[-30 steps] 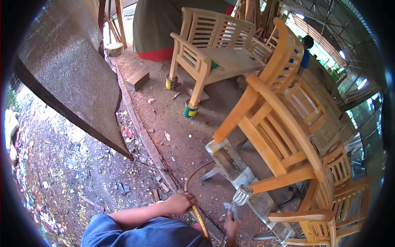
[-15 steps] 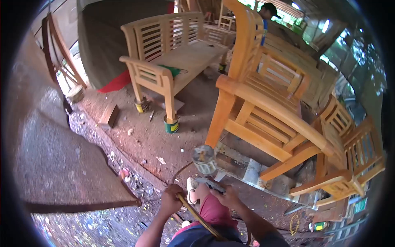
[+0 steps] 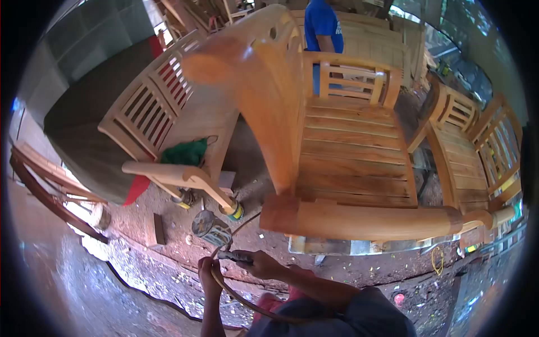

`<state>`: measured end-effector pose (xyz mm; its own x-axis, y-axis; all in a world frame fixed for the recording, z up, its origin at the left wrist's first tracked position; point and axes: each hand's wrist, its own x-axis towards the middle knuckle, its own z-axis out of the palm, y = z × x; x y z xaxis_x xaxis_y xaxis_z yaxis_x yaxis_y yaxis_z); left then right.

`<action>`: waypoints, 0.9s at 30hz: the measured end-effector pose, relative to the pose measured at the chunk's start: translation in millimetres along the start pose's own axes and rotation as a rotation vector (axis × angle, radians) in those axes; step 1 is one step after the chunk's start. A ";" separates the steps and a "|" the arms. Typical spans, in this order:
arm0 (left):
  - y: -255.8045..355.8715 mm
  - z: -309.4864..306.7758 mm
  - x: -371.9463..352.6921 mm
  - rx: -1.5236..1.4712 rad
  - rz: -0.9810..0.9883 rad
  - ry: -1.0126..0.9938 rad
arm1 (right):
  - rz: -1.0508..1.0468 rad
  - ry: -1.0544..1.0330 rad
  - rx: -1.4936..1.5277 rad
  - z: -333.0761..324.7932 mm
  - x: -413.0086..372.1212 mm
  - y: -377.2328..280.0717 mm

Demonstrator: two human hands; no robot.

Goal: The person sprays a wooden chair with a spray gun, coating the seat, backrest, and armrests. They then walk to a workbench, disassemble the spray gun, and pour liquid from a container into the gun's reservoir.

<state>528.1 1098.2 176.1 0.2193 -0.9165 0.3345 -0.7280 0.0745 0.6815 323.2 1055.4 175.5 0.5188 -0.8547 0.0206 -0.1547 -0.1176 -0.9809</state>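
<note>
A spray gun (image 3: 230,256) with a round cup (image 3: 211,227) on its far side is in my right hand (image 3: 261,265), whose fingers are wrapped round the handle. My left hand (image 3: 209,272) is closed on a yellowish hose (image 3: 238,299), which curves back toward my body. Just beyond my hands, to the right, stands a large orange-brown wooden bench (image 3: 353,151) with a slatted seat. Its thick front armrest (image 3: 365,221) is the part nearest me. The cup hangs over the dirt floor, apart from the bench.
At the left, a paler bench (image 3: 185,132) holds a green cloth (image 3: 185,153) and stands on small cans. Another wooden seat (image 3: 457,163) is at the right. A person in blue (image 3: 324,28) stands behind the large bench. A wood block (image 3: 154,229) lies on the ground.
The view has swung round and closer to the large bench. My hands, with the spray gun and hose, now appear further left. The person in blue shows more of the torso.
</note>
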 end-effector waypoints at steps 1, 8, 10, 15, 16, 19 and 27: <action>-5.8 -0.8 4.5 0.041 -0.023 -0.025 | -0.007 0.012 0.000 -3.2 7.9 -11.7; -10.5 -1.2 79.8 0.226 -0.169 -0.366 | 0.113 0.138 0.020 -7.8 54.5 -15.7; -10.3 4.7 102.8 0.256 -0.155 -0.403 | 0.213 0.178 -0.061 -15.8 67.6 -18.0; -46.9 37.6 168.5 0.471 -0.008 -0.355 | 0.306 0.409 0.005 -16.4 112.6 22.4; -42.2 39.1 188.3 0.447 -0.030 -0.437 | 0.280 0.478 0.017 -16.1 122.1 39.5; -54.6 41.4 241.0 0.432 0.078 -0.594 | 0.386 0.636 -0.057 -9.9 146.9 40.2; -51.1 61.9 353.2 0.162 0.417 -0.727 | 0.427 0.875 -0.140 -14.8 205.9 -3.2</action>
<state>602.6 746.3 219.1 -0.5184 -0.8552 -0.0009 -0.7525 0.4556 0.4755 418.1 872.3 185.7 -0.4011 -0.9055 -0.1387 -0.3122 0.2774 -0.9086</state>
